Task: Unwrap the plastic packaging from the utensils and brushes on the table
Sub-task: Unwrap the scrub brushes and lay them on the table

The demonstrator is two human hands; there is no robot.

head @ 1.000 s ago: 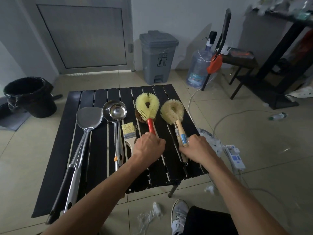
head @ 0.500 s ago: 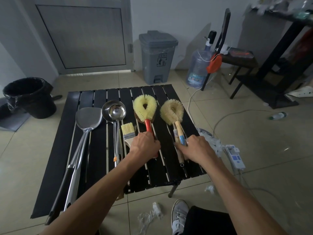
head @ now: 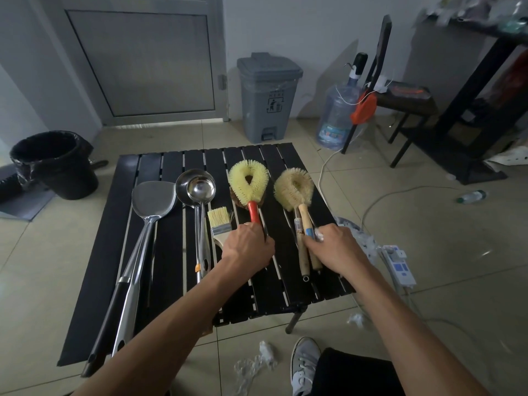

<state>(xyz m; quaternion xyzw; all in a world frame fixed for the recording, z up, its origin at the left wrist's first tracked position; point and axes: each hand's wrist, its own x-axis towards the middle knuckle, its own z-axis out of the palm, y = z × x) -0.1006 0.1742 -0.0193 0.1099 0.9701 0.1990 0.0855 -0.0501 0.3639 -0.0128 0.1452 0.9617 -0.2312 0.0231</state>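
Observation:
On the black slatted table (head: 160, 252) lie a steel spatula (head: 153, 202), a steel ladle (head: 195, 188) and a small flat paint brush (head: 220, 222). My left hand (head: 248, 247) is closed around the red handle of a yellow round brush (head: 248, 181). My right hand (head: 334, 250) grips the wooden handle of a paler round brush (head: 293, 188), with other thin wooden-handled brushes (head: 303, 258) lying under it. Both brush heads rest on the table.
Crumpled clear plastic lies on the floor near my shoe (head: 257, 364) and beside the table's right edge (head: 360, 238). A white power strip (head: 398, 262) and cable lie to the right. A black bin (head: 54, 164) stands at left, a grey pedal bin (head: 267, 95) behind.
Both hands slid the two round brushes slightly left and toward me on the table; the grips stay the same.

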